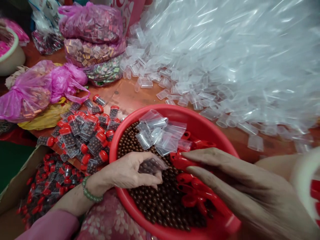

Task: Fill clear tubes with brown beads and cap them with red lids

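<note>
My left hand (132,168), with a green bead bracelet on the wrist, is closed around a small clear plastic container (152,165) filled with brown balls. It hovers over a red basin (215,128). Beneath it lie many loose brown balls (152,203), with several clear containers (160,130) resting on them at the back. My right hand (250,186) reaches in from the right, slightly blurred. Its thumb and index finger are closed on a red cap (178,160), just above other red caps (192,186) in the basin's right side.
Filled, red-capped containers (85,133) are heaped left of the basin, with more in a box (22,176) below. A large pile of clear containers (225,60) covers the table's back right. Pink bags (92,23) of small wrapped pieces stand at the back left.
</note>
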Available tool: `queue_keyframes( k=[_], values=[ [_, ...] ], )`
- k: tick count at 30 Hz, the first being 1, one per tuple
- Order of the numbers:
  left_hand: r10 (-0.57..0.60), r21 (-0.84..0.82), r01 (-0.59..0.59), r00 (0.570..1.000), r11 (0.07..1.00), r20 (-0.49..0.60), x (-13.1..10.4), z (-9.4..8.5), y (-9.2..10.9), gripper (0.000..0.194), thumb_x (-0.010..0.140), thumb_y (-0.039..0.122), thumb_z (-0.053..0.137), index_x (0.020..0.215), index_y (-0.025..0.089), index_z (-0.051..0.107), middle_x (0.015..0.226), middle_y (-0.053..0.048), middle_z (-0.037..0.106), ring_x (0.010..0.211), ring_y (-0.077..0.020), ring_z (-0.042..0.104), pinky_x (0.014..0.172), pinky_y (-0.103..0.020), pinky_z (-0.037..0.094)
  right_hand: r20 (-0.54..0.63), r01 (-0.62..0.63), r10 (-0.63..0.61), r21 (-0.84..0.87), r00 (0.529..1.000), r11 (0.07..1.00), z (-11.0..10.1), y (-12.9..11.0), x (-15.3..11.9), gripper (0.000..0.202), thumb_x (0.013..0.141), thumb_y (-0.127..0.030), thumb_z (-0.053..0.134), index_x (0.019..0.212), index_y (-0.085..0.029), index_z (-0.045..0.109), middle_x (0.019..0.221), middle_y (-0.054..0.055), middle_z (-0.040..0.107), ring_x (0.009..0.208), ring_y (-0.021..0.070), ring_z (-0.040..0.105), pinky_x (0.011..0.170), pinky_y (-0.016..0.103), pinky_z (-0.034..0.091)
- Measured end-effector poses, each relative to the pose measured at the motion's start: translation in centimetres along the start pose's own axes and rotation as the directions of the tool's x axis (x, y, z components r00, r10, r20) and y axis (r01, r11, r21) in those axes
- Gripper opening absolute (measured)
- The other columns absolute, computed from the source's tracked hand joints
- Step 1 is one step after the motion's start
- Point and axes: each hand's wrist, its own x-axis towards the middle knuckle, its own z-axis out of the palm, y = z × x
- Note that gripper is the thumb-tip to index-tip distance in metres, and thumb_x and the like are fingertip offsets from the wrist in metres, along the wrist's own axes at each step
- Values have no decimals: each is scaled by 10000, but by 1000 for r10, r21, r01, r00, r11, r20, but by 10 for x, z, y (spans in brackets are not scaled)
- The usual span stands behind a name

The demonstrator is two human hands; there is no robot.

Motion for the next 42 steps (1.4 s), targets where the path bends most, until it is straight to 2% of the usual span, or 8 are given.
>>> queue_keyframes(
  k=[5,14,22,27,30,33,38,42],
  values=[
    [36,-54,-33,998,998,54,-1,-5,0,332,788,372,717,986,132,602,796,-25,633,657,-93,609,664,-235,488,-117,-209,242,244,963,947,28,1,-12,171,804,-296,717,973,-309,742,906,-3,753,826,178,715,754,300,598],
    [42,-6,-42,999,999,12,-2,-2,0,357,763,414,735,946,126,629,764,-17,633,630,-83,572,632,-219,469,-150,-53,106,322,983,945,54,-14,-12,179,810,-163,677,934,-286,717,838,-12,726,749,148,697,666,254,591],
    [57,40,-56,998,998,-13,-2,1,-3,192,808,286,651,860,128,556,724,12,573,576,-64,525,577,-210,431,-68,-80,101,256,993,963,51,-10,-14,138,839,-176,661,905,-292,698,811,-21,701,728,127,679,661,229,580],
    [71,-14,-71,997,997,3,-1,1,-5,332,783,429,698,850,138,554,707,29,538,566,-63,491,577,-218,411,-85,99,-97,18,992,995,50,-2,-21,216,850,-203,662,1051,-276,633,944,24,696,861,180,692,757,315,596],
    [80,-53,-81,997,995,-20,-1,2,-4,489,712,595,716,761,139,548,671,26,531,593,-74,481,610,-226,407,9,298,-304,-221,953,929,52,5,-25,563,788,-411,729,1278,-244,511,1070,107,672,981,284,673,801,434,591],
    [62,-117,-68,997,991,-47,0,2,-4,545,649,639,742,736,138,544,682,-1,573,645,-98,528,652,-236,430,76,384,-388,-409,918,828,58,8,-25,842,736,-576,708,1399,-172,383,1141,197,629,992,349,647,763,492,578],
    [88,-176,-90,996,980,-18,0,3,-6,506,670,590,760,768,133,565,722,7,570,666,-80,519,660,-213,421,70,434,-471,-522,880,734,62,5,-18,696,801,-336,637,1404,-129,359,1045,192,650,927,327,659,725,453,556],
    [109,-158,-101,993,982,44,-1,3,-9,487,710,593,729,767,137,565,724,9,569,680,-82,526,660,-204,423,69,496,-552,-542,831,679,60,1,-15,722,756,-322,668,1392,-132,384,957,153,677,851,301,674,727,430,542]
  ],
)
